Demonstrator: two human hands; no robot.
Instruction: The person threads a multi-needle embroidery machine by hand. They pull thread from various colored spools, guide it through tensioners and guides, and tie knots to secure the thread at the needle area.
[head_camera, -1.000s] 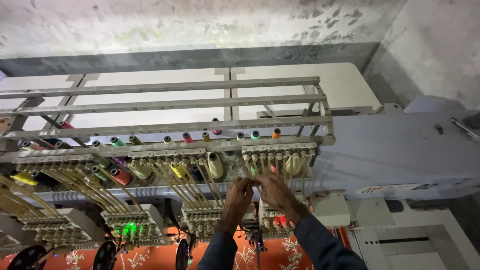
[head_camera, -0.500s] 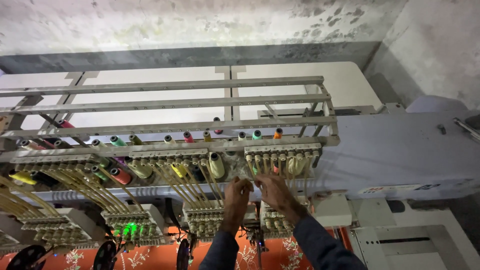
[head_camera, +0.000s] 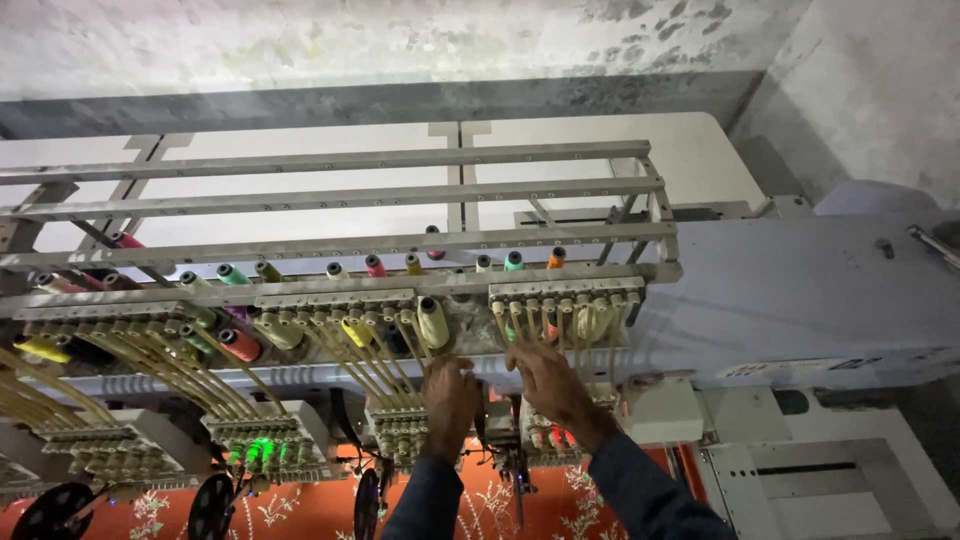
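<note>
Nearest, the orange floral fabric (head_camera: 300, 510) lies stretched under the embroidery heads. Just above it both dark-sleeved arms reach up: the left hand (head_camera: 447, 395) rests against the embroidery head (head_camera: 400, 435), its fingers curled, though I cannot tell whether they pinch anything. The right hand (head_camera: 545, 375) has its fingers (head_camera: 520, 350) spread, tips touching the pale thread strands (head_camera: 560, 325) that hang from the tension unit (head_camera: 565, 290) directly above. A careless tug there could snap or tangle neighbouring strands, I'd say. Further back stand the coloured thread cones (head_camera: 375, 265) under the metal rack (head_camera: 330, 195).
</note>
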